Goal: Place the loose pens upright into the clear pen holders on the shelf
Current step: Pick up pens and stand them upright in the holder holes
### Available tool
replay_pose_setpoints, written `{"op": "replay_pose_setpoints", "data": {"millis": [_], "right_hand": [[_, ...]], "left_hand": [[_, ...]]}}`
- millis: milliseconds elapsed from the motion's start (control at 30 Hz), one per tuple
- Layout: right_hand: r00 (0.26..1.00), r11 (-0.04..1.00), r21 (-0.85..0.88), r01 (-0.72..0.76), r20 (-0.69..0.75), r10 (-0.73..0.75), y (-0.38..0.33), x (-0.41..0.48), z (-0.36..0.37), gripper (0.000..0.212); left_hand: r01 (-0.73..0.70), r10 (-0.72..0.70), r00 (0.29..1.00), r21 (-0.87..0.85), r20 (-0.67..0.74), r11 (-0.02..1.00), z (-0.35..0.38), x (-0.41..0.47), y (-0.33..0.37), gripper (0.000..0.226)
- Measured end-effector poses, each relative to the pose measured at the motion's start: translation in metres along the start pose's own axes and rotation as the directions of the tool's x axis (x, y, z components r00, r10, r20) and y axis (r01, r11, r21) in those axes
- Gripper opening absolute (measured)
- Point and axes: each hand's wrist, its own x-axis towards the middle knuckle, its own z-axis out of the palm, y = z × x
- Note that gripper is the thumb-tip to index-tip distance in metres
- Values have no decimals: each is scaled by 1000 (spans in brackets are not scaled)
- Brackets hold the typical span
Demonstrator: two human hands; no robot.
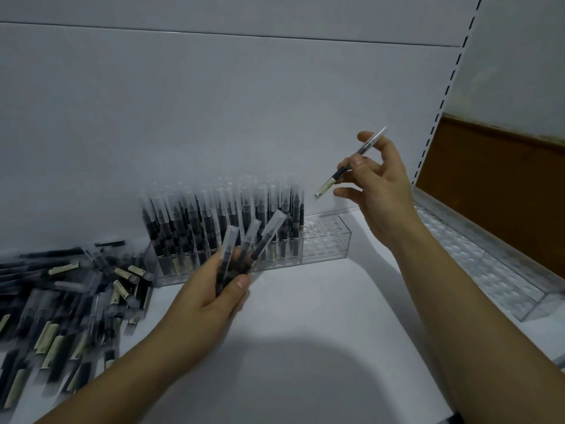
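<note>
My left hand (211, 289) grips a small bunch of black pens (244, 243) with clear caps, fanned out in front of the clear pen holder (324, 240). That holder stands against the shelf's back wall and is packed with several upright pens (220, 215); its right end holds bare holes. My right hand (376, 179) is raised above and to the right of the holder and pinches one pen (348, 163) between thumb and fingers, tilted, its labelled end pointing down-left.
A heap of loose pens (61, 289) lies on the white shelf (290, 316) at the left. A second long clear holder (489, 264) with no pens in it runs along the right side. A slotted upright (443, 96) and a brown panel (495, 185) stand behind it.
</note>
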Motion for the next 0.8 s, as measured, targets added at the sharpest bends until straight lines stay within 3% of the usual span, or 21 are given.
{"op": "replay_pose_setpoints", "data": {"millis": [267,533,800], "right_hand": [[987,909,-394,135,133,-89,19,-1,4,45],[959,818,-530,224,271,-86,27,-4,8,48],[958,733,-645,216,285,-32,33,-6,8,43]], "left_hand": [[-11,11,1000,60,5,998,0,-1,7,22],[13,-13,1000,66,-5,998,-2,2,2,37],[-9,9,1000,111,-4,994,-1,-1,8,19]]}}
